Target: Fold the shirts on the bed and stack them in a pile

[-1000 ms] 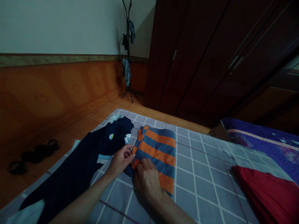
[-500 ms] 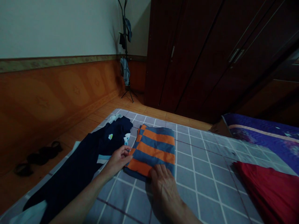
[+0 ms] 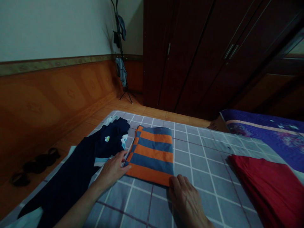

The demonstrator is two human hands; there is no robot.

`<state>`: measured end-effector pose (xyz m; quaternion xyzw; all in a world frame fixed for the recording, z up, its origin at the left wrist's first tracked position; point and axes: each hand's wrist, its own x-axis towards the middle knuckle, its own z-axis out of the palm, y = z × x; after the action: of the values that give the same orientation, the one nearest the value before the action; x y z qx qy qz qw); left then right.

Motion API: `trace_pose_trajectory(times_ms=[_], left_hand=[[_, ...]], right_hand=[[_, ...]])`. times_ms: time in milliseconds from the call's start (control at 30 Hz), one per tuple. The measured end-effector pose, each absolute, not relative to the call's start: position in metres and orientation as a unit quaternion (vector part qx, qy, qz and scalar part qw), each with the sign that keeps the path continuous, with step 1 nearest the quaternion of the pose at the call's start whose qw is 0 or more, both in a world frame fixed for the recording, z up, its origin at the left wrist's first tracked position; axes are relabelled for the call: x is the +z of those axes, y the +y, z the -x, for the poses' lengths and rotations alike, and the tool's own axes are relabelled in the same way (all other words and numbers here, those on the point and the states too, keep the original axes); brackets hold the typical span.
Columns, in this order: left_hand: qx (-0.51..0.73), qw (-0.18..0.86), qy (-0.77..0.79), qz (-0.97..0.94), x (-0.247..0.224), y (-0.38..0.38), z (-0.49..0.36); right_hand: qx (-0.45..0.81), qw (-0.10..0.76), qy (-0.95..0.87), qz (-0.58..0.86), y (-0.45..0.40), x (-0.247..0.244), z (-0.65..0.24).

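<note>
A folded garment with orange and blue-grey stripes [image 3: 154, 153] lies flat on the checked bedsheet [image 3: 201, 164]; its exact kind is hidden by the folds. My left hand [image 3: 114, 169] rests at its near left corner, thumb and fingers apart, touching the edge. At the near right corner, the curled fingers of my right hand [image 3: 186, 194] grip the hem. Just left of the striped garment is a loose navy garment [image 3: 83, 161] with a small badge and white and light-blue trim, partly behind my left forearm.
Red cloth [image 3: 268, 183] lies on the bed at right. Beyond it is a purple patterned mattress or cover [image 3: 268, 126]. A coat stand [image 3: 122, 57] with clothes stands in the corner beside a dark wardrobe [image 3: 185, 57]. Black sandals or shoes [image 3: 40, 161] lie on the floor at left.
My right hand has moved from the middle of the near edge to the near right corner, and the near part now lies flatter. My left hand's thumb and fingers have spread apart.
</note>
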<state>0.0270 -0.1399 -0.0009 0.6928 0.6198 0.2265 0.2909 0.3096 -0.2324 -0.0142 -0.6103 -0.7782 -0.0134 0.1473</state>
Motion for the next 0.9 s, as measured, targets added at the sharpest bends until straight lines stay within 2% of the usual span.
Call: trace_pose_trajectory(times_ms=[167,400,533,600,667,767,900], left_hand=[[0.216,0.313,0.619,-0.687,-0.002,-0.139,-0.033],[0.32,0.544,0.521,-0.574,0.005,-0.156,-0.058],[0.292,0.606,0.496,-0.548,0.015,-0.204,-0.071],[0.237,0.563,0.521,-0.596,0.016,-0.225,-0.069],[0.18,0.472,0.559,-0.657,0.019,-0.235,-0.066],[0.172,0.364,0.55,-0.732,0.034,-0.231,-0.074],[0.204,0.263,0.429,-0.84,0.047,-0.206,-0.117]], right_hand=[[0.056,0.159,-0.772,0.613,-0.231,-0.016,-0.308],[0.174,0.214,-0.715,0.642,-0.222,0.018,-0.33],[0.2,0.203,-0.715,0.638,-0.25,0.044,-0.371],[0.232,0.167,-0.732,0.618,-0.269,0.048,-0.389],[0.252,0.148,-0.744,0.601,-0.283,0.049,-0.401],[0.229,0.18,-0.759,0.582,-0.283,0.045,-0.399],[0.135,0.23,-0.794,0.546,-0.251,0.026,-0.365]])
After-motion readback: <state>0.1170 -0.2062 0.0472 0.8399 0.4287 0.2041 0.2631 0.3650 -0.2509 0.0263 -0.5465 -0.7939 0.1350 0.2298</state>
